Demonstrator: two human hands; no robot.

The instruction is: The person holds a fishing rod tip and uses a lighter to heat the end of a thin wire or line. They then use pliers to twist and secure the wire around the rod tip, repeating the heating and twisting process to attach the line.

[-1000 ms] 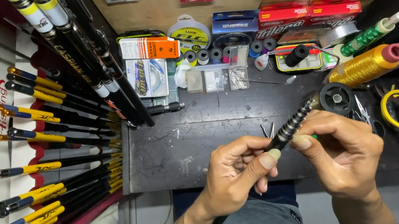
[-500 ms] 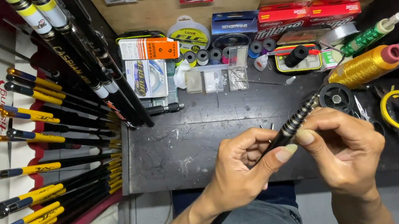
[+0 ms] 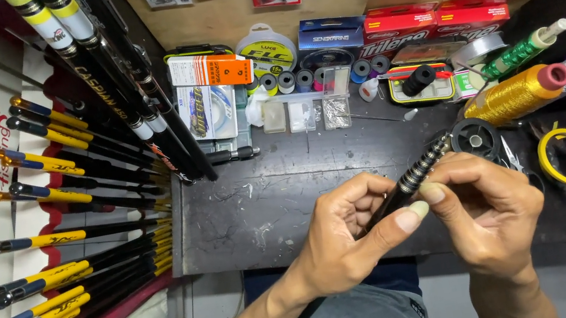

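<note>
At the lower centre of the frame, the left hand and the right hand both close their grip on a black fishing rod section with pale ringed bands, held tilted above the dark worktop. A gold thread spool lies at upper right; yellow-handled rods fill the left.

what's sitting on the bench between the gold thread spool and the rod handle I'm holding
In the head view, a black reel spool lies between the gold thread spool and the rod handle.
</note>
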